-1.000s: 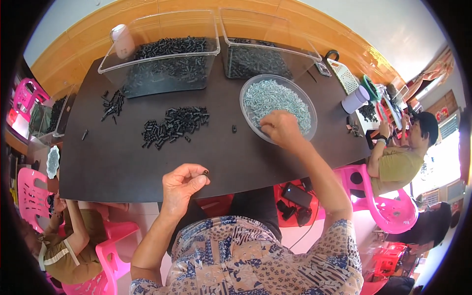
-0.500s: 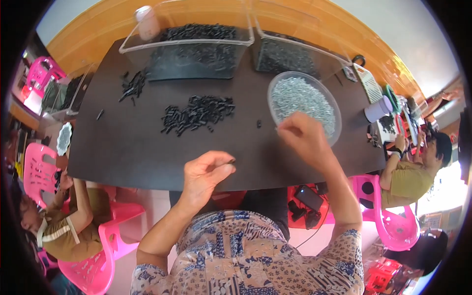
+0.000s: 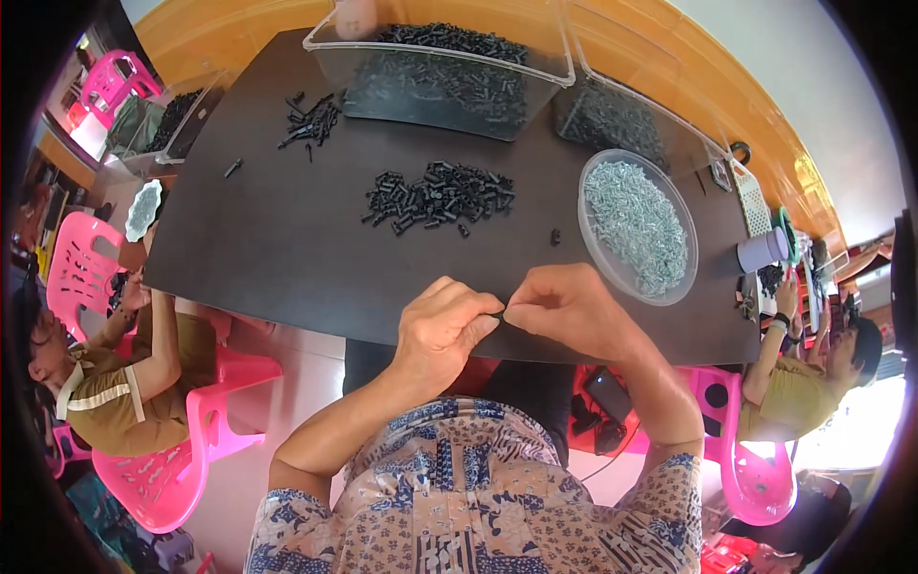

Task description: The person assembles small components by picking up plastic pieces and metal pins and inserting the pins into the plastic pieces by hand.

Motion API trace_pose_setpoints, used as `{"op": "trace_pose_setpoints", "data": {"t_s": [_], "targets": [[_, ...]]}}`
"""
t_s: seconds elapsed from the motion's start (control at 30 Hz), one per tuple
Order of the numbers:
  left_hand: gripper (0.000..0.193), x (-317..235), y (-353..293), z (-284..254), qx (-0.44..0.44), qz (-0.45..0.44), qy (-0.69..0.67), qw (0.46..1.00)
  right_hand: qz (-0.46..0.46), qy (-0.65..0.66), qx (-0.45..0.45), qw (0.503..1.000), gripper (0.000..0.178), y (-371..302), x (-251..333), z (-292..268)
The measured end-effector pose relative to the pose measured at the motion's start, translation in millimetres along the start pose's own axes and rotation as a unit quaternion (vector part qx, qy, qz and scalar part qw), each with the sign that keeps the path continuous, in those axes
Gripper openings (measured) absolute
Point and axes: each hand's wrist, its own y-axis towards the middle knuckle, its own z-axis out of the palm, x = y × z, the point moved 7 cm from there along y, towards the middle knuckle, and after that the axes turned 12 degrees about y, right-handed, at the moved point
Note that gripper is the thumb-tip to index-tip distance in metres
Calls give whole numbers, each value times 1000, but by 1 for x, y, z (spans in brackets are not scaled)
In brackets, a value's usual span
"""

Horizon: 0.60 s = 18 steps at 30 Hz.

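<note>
My left hand (image 3: 440, 325) pinches a small black plastic part (image 3: 497, 316) between thumb and forefinger, just above the table's near edge. My right hand (image 3: 564, 311) is closed in a pinch too, its fingertips meeting the part from the right. Whatever lies between those right fingers is too small to make out. Beyond my hands is a loose pile of black plastic parts (image 3: 440, 196). To the right stands a round clear tub (image 3: 690, 251) of small silvery metal pieces (image 3: 636, 225), which look like screws. One little black piece (image 3: 555, 236) lies between pile and tub.
Two clear bins, a left one (image 3: 440, 105) and a right one (image 3: 612, 120), hold black parts at the back. A smaller black cluster (image 3: 311, 121) lies far left. A lilac cup (image 3: 755, 252) stands at right. People sit on both sides, near pink chairs (image 3: 167, 469).
My right hand has come from the tub's near edge, leftward and down, to meet my left hand. The left hand has shifted right, still pinching the black part. The view has shifted slightly.
</note>
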Motion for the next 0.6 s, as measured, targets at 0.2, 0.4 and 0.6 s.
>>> {"op": "trace_pose_setpoints", "data": {"t_s": [0.2, 0.4, 0.6], "targets": [[14, 10, -7, 2, 3, -44, -75, 996, 42, 22, -31, 998, 22, 0, -11, 5], [13, 39, -19, 5, 4, -204, -287, 936, -3, 56, -119, 991, 22, 15, -19, 2], [18, 52, -24, -6, -47, -238, -356, 902, -266, -273, -235, 894, 16, 56, -1, 21]]}}
